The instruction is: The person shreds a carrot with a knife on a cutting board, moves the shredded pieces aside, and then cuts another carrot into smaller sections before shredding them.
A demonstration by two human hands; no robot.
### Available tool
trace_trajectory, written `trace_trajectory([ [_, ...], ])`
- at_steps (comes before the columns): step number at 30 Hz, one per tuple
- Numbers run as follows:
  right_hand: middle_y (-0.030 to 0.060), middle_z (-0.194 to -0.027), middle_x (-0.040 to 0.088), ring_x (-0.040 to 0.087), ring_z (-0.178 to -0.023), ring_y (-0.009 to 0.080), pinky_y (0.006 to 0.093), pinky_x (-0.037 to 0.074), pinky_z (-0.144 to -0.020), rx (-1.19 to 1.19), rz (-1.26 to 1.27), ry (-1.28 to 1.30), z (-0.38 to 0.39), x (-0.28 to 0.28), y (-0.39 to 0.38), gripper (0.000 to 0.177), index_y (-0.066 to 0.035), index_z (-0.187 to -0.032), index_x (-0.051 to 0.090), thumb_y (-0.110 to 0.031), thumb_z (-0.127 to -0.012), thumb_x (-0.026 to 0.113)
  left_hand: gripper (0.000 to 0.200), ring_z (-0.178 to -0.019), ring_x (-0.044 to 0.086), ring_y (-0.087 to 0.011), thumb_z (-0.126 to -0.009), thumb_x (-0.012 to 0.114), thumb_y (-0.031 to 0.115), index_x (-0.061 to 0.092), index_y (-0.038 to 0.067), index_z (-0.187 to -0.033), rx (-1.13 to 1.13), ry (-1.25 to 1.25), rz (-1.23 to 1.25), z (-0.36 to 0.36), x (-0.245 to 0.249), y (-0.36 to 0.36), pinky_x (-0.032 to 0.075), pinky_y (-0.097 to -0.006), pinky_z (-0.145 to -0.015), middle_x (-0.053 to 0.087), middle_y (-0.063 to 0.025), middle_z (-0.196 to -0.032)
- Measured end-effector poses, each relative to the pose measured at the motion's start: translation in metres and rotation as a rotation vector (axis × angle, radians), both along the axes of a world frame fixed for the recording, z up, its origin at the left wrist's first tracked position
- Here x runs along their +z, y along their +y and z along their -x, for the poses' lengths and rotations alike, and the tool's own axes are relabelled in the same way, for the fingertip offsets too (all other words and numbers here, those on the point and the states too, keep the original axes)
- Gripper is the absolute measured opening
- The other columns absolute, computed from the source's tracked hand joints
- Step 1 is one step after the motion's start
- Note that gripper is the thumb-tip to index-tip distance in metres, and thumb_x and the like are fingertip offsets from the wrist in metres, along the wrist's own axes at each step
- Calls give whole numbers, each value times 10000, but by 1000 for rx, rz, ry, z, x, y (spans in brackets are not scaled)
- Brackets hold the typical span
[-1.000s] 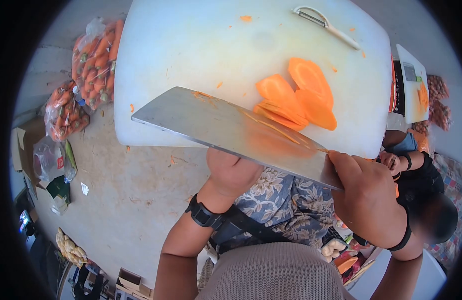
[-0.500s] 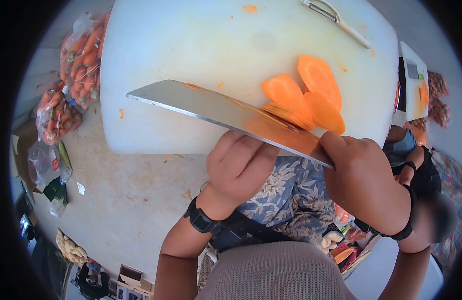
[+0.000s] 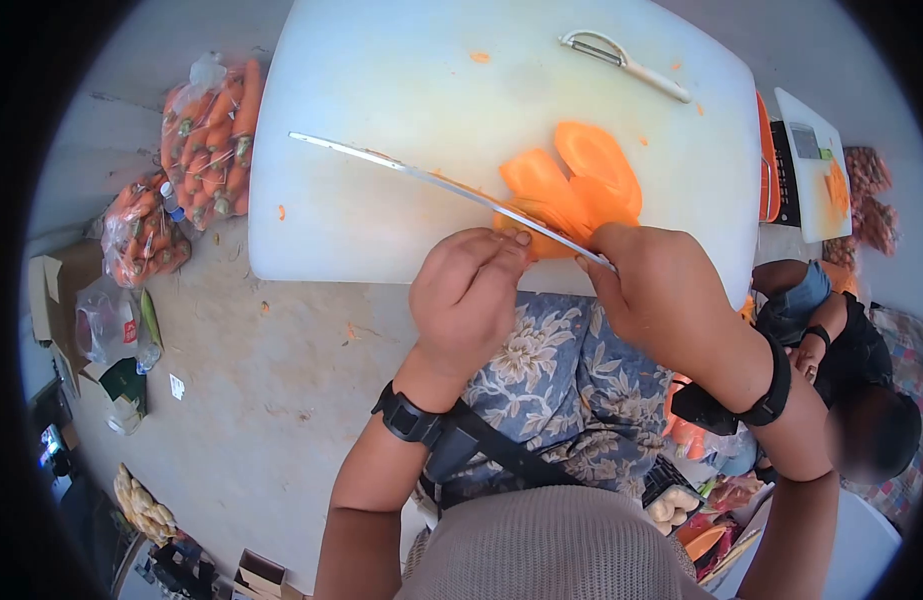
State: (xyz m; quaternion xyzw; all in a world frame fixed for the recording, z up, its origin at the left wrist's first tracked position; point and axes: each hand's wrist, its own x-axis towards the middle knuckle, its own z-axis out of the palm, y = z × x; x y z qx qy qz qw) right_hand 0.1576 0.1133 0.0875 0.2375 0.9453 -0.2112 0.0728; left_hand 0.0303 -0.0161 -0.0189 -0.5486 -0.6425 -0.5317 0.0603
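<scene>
A wide-bladed knife stands almost edge-up across the white cutting board, its tip pointing to the far left. My right hand is closed around its near end; the handle is hidden in the fist. Orange carrot slices lie fanned and overlapping beside the blade. My left hand is bent at the board's near edge, its fingertips closed on carrot slices on the near side of the blade. How many slices they hold is hidden. A white peeler rests farther back on the board.
Bags of carrots stand on the floor left of the board. At right, a co-worker sits near a second cutting board with orange shreds on it. Small carrot scraps are scattered over the near board.
The blade has turned from showing its broad face to nearly edge-on, lower among the slices. My left hand has moved its fingertips from under the blade onto the carrot.
</scene>
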Motion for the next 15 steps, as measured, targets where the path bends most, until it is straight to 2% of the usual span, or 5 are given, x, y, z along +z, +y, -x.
trace_trajectory([
  [5,160,-619,595,618,-581,337,415,498,-553,43,-63,67,-12,32,-15,91,-12,-800,557,-65,-754,616,203,-780,609,-326,-676,709,-64,675,-18,-872,16,6,56,0,4,-4,495,-366,-688,636,-138,-879],
  [7,165,-728,627,626,-663,359,429,499,-606,-15,0,-86,-14,43,-18,190,-2,-942,603,-7,-754,631,215,-783,608,-328,-674,703,-63,681,-16,-882,23,10,64,0,4,-5,495,-370,-692,636,-140,-877],
  [15,155,-701,611,625,-644,346,410,488,-579,19,-5,-108,-22,37,-17,183,-14,-897,566,26,-726,618,231,-812,622,-328,-667,712,-41,700,2,-893,36,8,113,-1,5,-9,502,-371,-714,653,-145,-915],
])
